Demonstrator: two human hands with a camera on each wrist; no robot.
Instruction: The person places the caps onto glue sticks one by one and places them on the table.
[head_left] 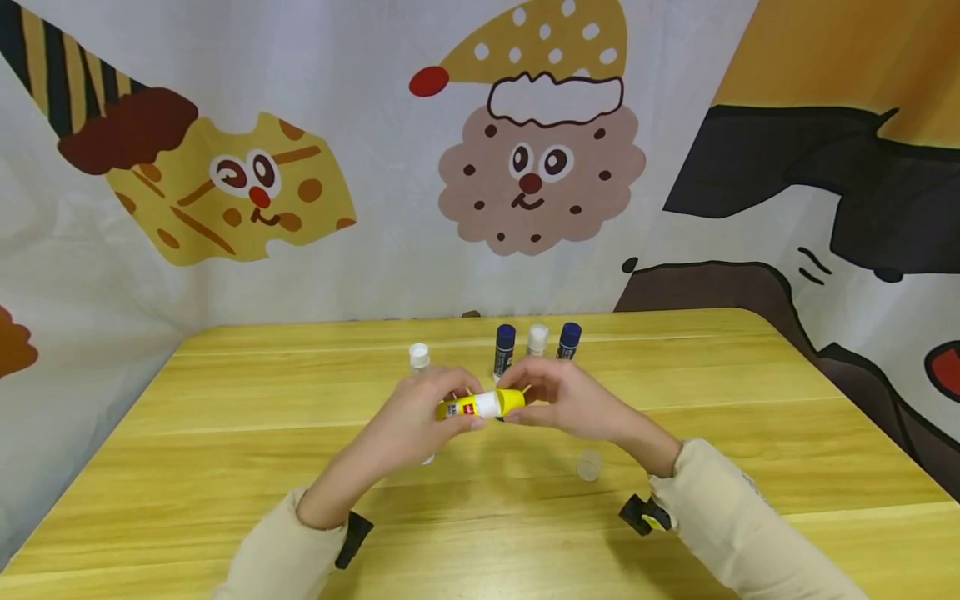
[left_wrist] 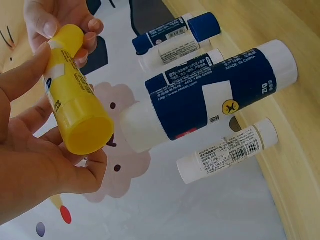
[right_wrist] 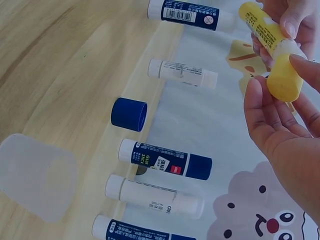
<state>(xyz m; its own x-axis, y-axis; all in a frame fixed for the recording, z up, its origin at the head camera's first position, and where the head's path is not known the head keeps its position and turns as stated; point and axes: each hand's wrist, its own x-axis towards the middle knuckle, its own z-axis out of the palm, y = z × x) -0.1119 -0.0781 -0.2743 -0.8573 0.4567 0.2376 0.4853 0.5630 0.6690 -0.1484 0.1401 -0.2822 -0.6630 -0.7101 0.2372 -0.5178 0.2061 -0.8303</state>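
Note:
In the head view a yellow glue stick (head_left: 459,408) lies sideways between both hands above the table. My left hand (head_left: 420,408) grips its labelled barrel, with the thumb along the near side. At the other end my right hand (head_left: 566,400) pinches the yellow cap (right_wrist: 285,80) between thumb and fingers. A white band (head_left: 487,405) of the stick shows between barrel and cap. Seen from the left wrist, the round base (left_wrist: 90,135) of the glue stick faces the camera. A larger blue glue stick (left_wrist: 215,95) with white ends stands beside my left hand, mostly hidden in the head view.
Behind the hands stand two blue-capped glue sticks (head_left: 505,350) with a white one (head_left: 537,340) between them. Another white glue stick (head_left: 418,357) stands further left. A loose blue cap (right_wrist: 129,114) and a translucent cap (head_left: 589,465) are on the wooden table (head_left: 480,533).

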